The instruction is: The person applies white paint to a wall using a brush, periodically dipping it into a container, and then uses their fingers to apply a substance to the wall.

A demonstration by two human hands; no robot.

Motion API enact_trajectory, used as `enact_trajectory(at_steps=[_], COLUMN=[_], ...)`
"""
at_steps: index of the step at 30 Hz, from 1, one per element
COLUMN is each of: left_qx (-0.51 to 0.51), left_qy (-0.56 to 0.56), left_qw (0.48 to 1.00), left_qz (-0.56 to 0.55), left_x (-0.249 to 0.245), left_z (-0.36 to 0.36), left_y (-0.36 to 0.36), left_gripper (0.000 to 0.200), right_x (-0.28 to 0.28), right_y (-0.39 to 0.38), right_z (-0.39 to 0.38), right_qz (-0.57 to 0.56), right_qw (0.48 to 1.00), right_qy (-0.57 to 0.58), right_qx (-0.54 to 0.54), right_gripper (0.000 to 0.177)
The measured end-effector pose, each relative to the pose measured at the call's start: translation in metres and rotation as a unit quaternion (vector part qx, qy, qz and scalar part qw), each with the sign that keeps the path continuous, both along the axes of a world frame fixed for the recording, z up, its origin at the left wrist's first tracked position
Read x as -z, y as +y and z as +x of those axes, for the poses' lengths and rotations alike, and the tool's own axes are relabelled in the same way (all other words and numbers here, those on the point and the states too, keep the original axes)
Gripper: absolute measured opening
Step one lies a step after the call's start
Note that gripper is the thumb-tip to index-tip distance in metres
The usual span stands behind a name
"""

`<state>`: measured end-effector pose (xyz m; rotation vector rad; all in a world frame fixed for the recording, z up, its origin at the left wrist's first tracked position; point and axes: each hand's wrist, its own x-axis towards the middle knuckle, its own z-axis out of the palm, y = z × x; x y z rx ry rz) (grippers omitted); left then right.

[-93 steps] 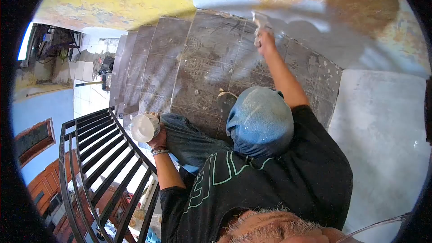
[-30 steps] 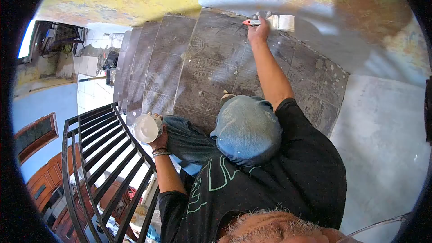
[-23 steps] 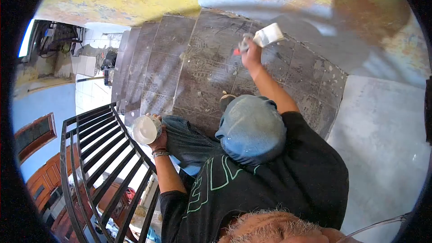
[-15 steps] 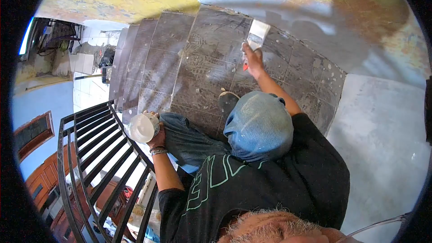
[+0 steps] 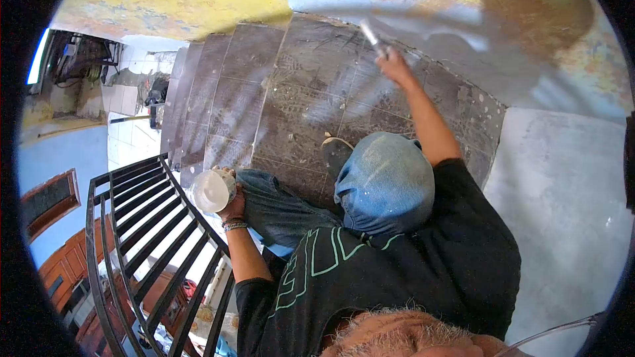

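My right hand (image 5: 395,67) is closed round the handle of a paintbrush (image 5: 376,37), held out close to the foot of the wall (image 5: 456,46). The brush is seen edge-on and slightly blurred, its pale bristles pointing up and left. Down at the left, my left hand (image 5: 231,203) grips a translucent plastic container (image 5: 213,191) with whitish contents, beside my knee and the railing. The wall has a whitish coated patch along its base, with peeling yellow and orange paint above.
Dark, paint-spotted tiles (image 5: 311,102) cover the landing, and steps (image 5: 218,92) descend to the left. A black metal railing (image 5: 155,225) runs along my left side. A pale grey wall (image 5: 562,211) rises at the right. Wooden furniture (image 5: 159,297) stands below the railing.
My right hand has moved a little up and right, and the brush has turned from its flat face to its edge. The container has shifted slightly right.
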<state>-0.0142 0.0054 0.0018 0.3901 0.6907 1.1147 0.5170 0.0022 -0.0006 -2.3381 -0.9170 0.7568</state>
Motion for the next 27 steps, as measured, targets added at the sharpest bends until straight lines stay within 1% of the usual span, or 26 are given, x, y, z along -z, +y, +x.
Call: enact_trajectory(at_steps=[1,2,3,4,6,8,9,10,11,12,13,14,15,16,17,19,20,22,23,25,26,27], left_qx=[0.003,0.003,0.004,0.005,0.000,0.003,0.004,0.006,0.009,0.006,0.001,-0.001,-0.016,-0.029,-0.030,-0.009,-0.010,-0.008,-0.012,0.001,-0.005,0.002], left_qy=[-0.023,-0.025,-0.062,-0.100,-0.087,-0.068,-0.089,-0.109,-0.108,-0.106,-0.103,-0.101,-0.072,-0.044,-0.043,-0.060,-0.061,-0.084,-0.088,-0.098,-0.097,-0.061], left_qw=[1.000,1.000,0.998,0.994,0.996,0.997,0.995,0.993,0.993,0.993,0.994,0.994,0.996,0.996,0.996,0.997,0.997,0.994,0.994,0.995,0.995,0.998], left_qz=[0.011,0.010,-0.012,-0.034,-0.034,-0.033,-0.043,-0.052,-0.051,-0.043,-0.036,-0.035,-0.050,-0.066,-0.065,-0.037,-0.036,-0.065,-0.065,-0.032,-0.032,-0.024], left_x=[-0.005,-0.005,-0.006,-0.005,0.004,0.005,0.004,0.002,0.003,0.005,0.007,0.007,0.008,0.008,0.009,0.009,0.009,0.007,0.004,0.000,0.000,0.000], left_z=[0.004,0.004,0.002,0.002,0.000,0.000,0.000,0.000,0.000,0.000,-0.002,-0.004,-0.004,-0.004,-0.005,-0.006,-0.005,-0.003,-0.001,0.004,0.005,0.007], left_y=[-0.001,0.000,0.000,0.002,0.003,0.001,0.002,0.004,0.004,0.004,0.003,0.002,0.003,0.003,0.003,0.003,0.002,0.002,0.001,0.000,-0.002,-0.001], left_gripper=[0.049,0.049,0.050,0.051,0.052,0.053,0.054,0.055,0.055,0.055,0.055,0.055,0.056,0.056,0.056,0.058,0.058,0.059,0.059,0.054,0.054,0.055], right_x=[0.006,-0.030,-0.076,-0.088,-0.106,-0.131,-0.137,-0.128,-0.108,-0.089,-0.069,-0.049,-0.036,-0.029,-0.024,-0.019,-0.032,-0.076,-0.088,-0.111,-0.127,-0.145], right_y=[0.001,0.000,-0.003,-0.012,-0.028,-0.049,-0.052,-0.054,-0.057,-0.056,-0.054,-0.048,-0.038,-0.026,-0.011,0.020,0.028,0.048,0.045,0.024,0.012,0.003], right_z=[0.021,0.023,0.018,0.014,0.006,-0.014,-0.018,-0.017,-0.017,-0.016,-0.015,-0.014,-0.010,-0.004,0.004,0.012,0.008,0.000,-0.004,-0.019,-0.029,-0.038], right_qz=[0.038,0.057,0.075,0.074,0.263,0.259,0.260,0.262,0.255,0.243,0.243,0.191,0.138,0.095,0.051,0.103,0.103,0.188,0.186,0.320,0.339,0.359], right_qw=[0.999,0.995,0.985,0.985,0.956,0.954,0.950,0.949,0.937,0.910,0.909,0.923,0.934,0.935,0.934,0.952,0.952,0.913,0.915,0.860,0.849,0.836], right_qy=[-0.023,0.022,0.068,0.066,0.003,0.013,0.024,0.024,0.155,0.285,0.287,0.298,0.306,0.328,0.347,0.285,0.285,0.338,0.337,0.373,0.382,0.392], right_qx=[0.029,0.083,0.137,0.138,0.129,0.151,0.172,0.175,0.181,0.180,0.180,0.152,0.123,0.098,0.072,0.049,0.048,0.128,0.124,0.138,0.137,0.136], right_gripper=[0.031,0.027,0.023,0.023,0.016,0.015,0.015,0.015,0.015,0.016,0.016,0.015,0.015,0.015,0.015,0.013,0.013,0.015,0.015,0.016,0.014,0.012])
